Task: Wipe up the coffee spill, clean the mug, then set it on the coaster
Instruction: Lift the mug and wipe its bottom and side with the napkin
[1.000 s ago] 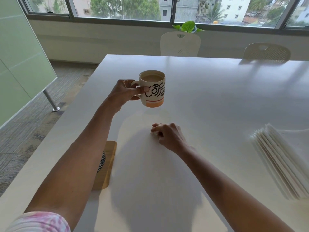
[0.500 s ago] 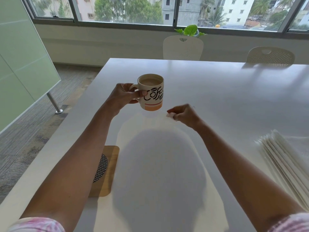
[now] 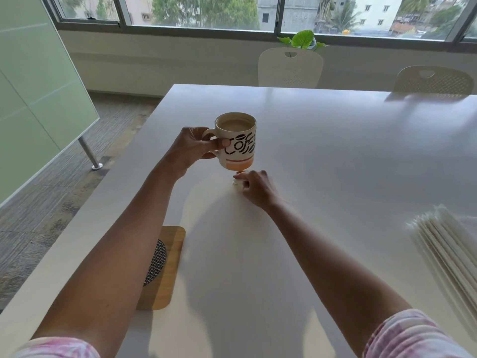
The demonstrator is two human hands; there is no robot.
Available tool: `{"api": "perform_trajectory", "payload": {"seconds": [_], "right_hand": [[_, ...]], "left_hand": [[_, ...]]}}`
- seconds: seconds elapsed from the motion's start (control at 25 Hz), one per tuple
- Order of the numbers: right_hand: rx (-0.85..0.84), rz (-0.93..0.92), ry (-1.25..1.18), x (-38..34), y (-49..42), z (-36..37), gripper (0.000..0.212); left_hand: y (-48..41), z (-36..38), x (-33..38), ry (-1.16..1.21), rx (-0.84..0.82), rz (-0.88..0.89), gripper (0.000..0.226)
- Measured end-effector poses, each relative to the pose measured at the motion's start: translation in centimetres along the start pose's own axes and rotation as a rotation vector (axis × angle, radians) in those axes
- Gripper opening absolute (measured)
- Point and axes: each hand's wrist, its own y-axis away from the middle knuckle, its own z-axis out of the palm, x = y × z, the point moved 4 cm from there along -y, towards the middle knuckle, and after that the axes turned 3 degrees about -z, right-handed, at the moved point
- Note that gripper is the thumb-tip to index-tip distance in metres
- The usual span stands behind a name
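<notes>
holding mug (image 3: 238, 140) upright, handle pointing left

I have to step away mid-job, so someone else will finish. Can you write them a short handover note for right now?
Left hand: holds the mug by its handle, lifted off the table, coffee inside.
Right hand: presses a small wad of tissue to the table just below the mug.
Coaster: near edge, partly under the left forearm, nothing on it.
Left: finish wiping, clean the mug, set it on the coaster.
</notes>
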Motion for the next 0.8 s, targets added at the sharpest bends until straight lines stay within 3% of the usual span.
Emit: {"api": "perform_trajectory", "payload": {"seconds": [0.32, 0.68, 0.8], "right_hand": [[-0.006, -0.396, -0.103, -1.3, 3.8, 0.4, 0.043], [0.014, -0.459, -0.172, 1.3, 7.8, -1.5, 0.024], [-0.006, -0.452, -0.152, 2.2, 7.9, -2.4, 0.02]], "left_hand": [[-0.5, 0.5, 0.1, -0.01, 0.013, -0.008, 0.012], [-0.6, 1.4, 0.3, -0.009, 0.002, -0.006, 0.01], [-0.4, 1.1, 0.2, -0.016, 0.002, -0.003, 0.02]]}}
